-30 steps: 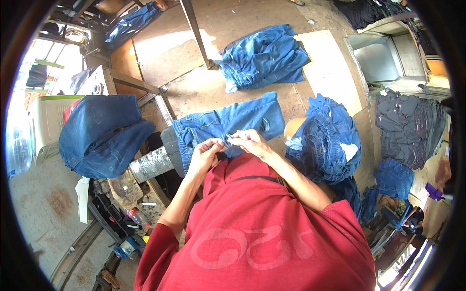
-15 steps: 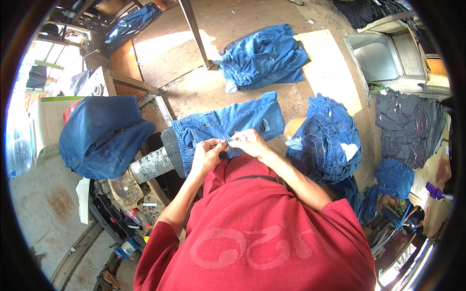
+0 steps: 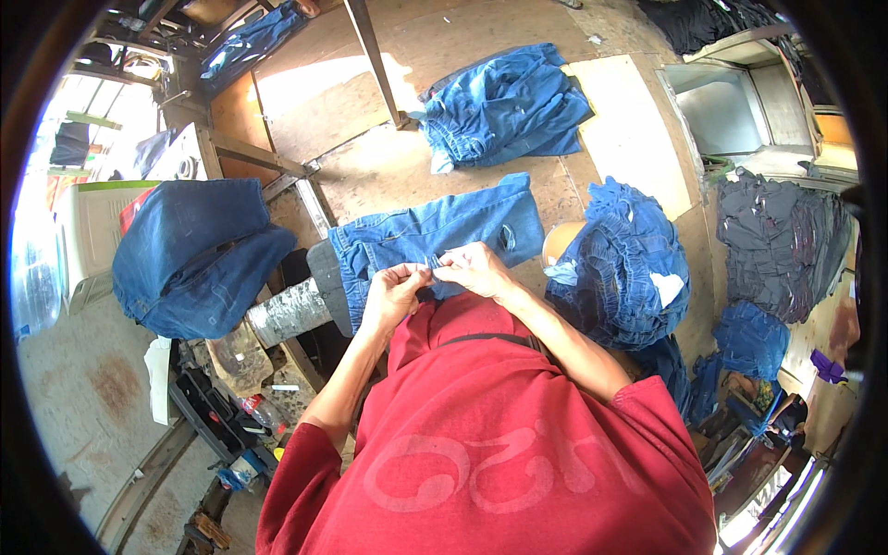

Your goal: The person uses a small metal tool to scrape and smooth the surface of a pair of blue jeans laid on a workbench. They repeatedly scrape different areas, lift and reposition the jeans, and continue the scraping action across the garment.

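Observation:
A blue denim garment (image 3: 388, 236) lies across my lap, with a frayed hole toward its right end. Over its near edge, my left hand (image 3: 396, 291) is closed in a pinch, thumb against fingers. Close beside it, my right hand (image 3: 477, 271) pinches too, its fingertips almost meeting the left ones. A small bit of the denim shows between the two hands; any finer thing in the fingertips is too small to make out.
Folded dark denim (image 3: 190, 259) is heaped at my left, above a pale cylinder (image 3: 287, 314). To the right sits a pile of gathered denim (image 3: 620, 264); beyond it lie black garments (image 3: 777, 240). More denim (image 3: 504, 106) lies on the wooden floor ahead, by a thin post (image 3: 375, 65).
My right fingertips have shifted very slightly next to the left ones. Both hands keep their pinch, and the denim garment stays in place.

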{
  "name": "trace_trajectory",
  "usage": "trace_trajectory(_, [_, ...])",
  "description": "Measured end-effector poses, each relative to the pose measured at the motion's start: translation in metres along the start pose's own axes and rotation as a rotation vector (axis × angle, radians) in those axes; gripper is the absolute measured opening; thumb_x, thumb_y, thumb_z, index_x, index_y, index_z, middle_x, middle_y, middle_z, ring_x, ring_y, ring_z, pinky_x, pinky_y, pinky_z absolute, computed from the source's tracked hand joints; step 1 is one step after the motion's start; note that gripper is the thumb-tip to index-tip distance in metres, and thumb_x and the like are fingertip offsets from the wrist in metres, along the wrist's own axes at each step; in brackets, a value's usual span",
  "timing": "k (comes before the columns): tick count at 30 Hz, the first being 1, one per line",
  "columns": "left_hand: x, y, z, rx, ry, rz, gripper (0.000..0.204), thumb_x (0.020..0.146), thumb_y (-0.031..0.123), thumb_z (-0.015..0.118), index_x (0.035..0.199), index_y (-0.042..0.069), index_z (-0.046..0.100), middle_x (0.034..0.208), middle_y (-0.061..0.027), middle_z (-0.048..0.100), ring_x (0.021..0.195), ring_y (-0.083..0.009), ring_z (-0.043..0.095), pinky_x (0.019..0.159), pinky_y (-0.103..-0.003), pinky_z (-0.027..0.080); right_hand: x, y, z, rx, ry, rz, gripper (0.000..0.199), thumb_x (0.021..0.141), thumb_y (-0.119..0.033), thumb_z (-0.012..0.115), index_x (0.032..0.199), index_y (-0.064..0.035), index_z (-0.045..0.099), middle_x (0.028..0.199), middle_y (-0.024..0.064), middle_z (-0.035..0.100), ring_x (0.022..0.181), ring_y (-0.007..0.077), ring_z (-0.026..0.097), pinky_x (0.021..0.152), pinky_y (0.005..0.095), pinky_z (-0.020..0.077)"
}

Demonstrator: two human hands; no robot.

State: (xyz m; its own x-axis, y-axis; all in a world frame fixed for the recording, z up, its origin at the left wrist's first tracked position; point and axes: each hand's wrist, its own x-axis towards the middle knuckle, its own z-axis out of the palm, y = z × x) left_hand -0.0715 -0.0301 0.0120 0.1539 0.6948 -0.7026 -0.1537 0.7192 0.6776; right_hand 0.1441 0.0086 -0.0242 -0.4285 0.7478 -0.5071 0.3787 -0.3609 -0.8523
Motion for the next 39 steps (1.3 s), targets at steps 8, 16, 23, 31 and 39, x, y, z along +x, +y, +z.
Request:
trace_trajectory(8, [0.002, -0.005, -0.002, -0.100, 0.026, -0.055, 0.021, 0.103, 0.022, 0.071, 0.103, 0.002, 0.074, 0.093, -0.0056, 0.077, 0.050, -0.0040, 0.049, 0.048, -0.022, 0.039, -0.007, -0.001, 0.000, 0.305, 0.036, 0.029, 0.017, 0.094, -0.022, 0.077, 0.087, -0.0070, 0.076, 0.073, -0.0077, 0.057, 0.069, 0.0028, 0.044, 0.060, 0.0267, 0.0360])
trace_trajectory(16, [0.003, -0.007, -0.002, -0.028, 0.017, -0.038, 0.025, 0.105, 0.025, 0.069, 0.103, 0.001, 0.075, 0.094, -0.0074, 0.077, 0.049, -0.0052, 0.048, 0.048, -0.024, 0.039, 0.002, -0.001, 0.000, 0.015, 0.004, -0.099, 0.027, 0.094, -0.026, 0.076, 0.077, -0.0058, 0.070, 0.072, -0.0069, 0.059, 0.069, 0.0055, 0.047, 0.060, 0.0291, 0.0393])
trace_trajectory(23, [0.003, -0.009, -0.007, -0.111, 0.009, -0.069, 0.022, 0.105, 0.023, 0.068, 0.103, 0.001, 0.072, 0.098, -0.0112, 0.078, 0.048, -0.0053, 0.046, 0.047, -0.023, 0.037, -0.008, -0.004, -0.003, 0.320, 0.033, 0.040, 0.017, 0.094, -0.022, 0.077, 0.089, -0.0056, 0.077, 0.076, -0.0082, 0.060, 0.070, 0.0036, 0.047, 0.061, 0.0261, 0.0373])
trace_trajectory(31, [0.003, -0.008, -0.002, -0.091, 0.006, -0.085, 0.021, 0.107, 0.019, 0.064, 0.105, -0.001, 0.071, 0.101, -0.0106, 0.078, 0.049, -0.0056, 0.046, 0.049, -0.023, 0.040, -0.002, -0.011, 0.000, -0.063, 0.027, -0.058, 0.028, 0.091, -0.026, 0.078, 0.079, -0.0033, 0.068, 0.069, -0.0015, 0.060, 0.068, 0.0067, 0.046, 0.059, 0.0311, 0.0398])
trace_trajectory(39, [0.000, -0.004, -0.004, -0.209, 0.017, -0.134, 0.016, 0.107, 0.017, 0.062, 0.104, 0.002, 0.068, 0.109, -0.0125, 0.079, 0.047, -0.0050, 0.042, 0.047, -0.024, 0.036, -0.011, -0.007, -0.010, 0.087, 0.019, -0.025, 0.017, 0.094, -0.022, 0.078, 0.099, -0.0063, 0.082, 0.073, -0.0089, 0.054, 0.070, 0.0023, 0.043, 0.060, 0.0261, 0.0341])
